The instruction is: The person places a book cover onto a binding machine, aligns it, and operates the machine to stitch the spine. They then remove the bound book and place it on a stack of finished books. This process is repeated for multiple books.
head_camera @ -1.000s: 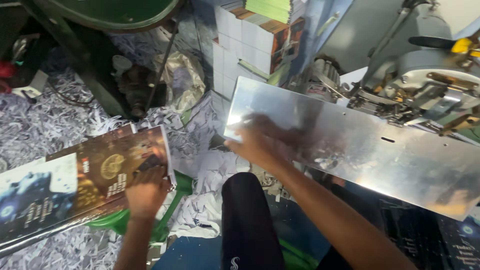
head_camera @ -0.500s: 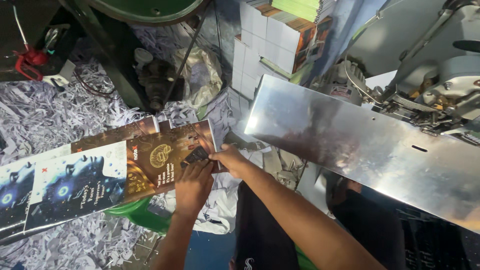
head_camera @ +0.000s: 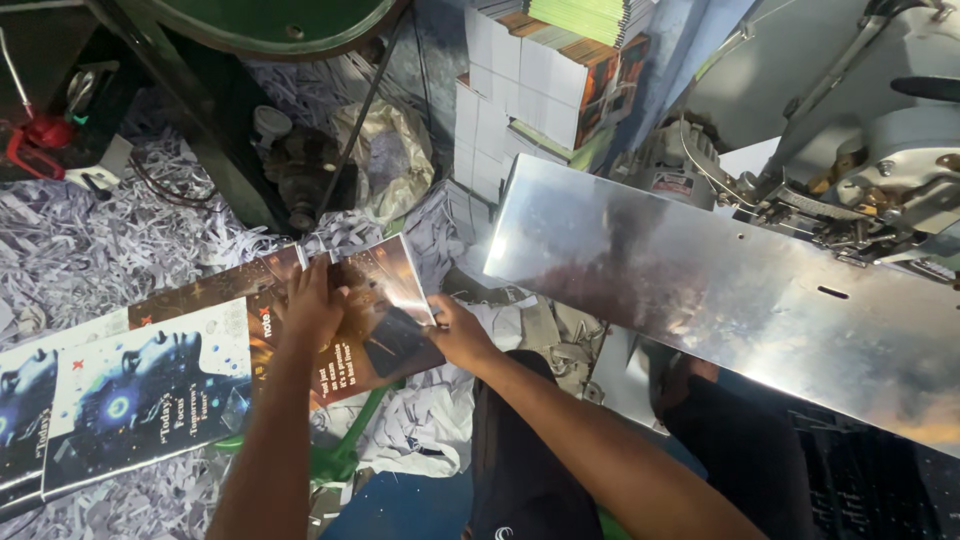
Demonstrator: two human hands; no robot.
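Over a floor (head_camera: 110, 240) deep in paper shreds, beside a steel plate (head_camera: 720, 290), our left hand (head_camera: 312, 305) presses flat on glossy covers (head_camera: 330, 320); right hand (head_camera: 458, 335) fingers pinch their edge.

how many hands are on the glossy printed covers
2: the left hand lies flat on top of the printed covers, and the right hand grips their right edge. No other hands show.

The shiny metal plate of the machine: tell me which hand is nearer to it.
Right. The right hand grips the glossy cover's near corner, just short of the metal plate's left end. The left hand presses flat on the cover, farther left.
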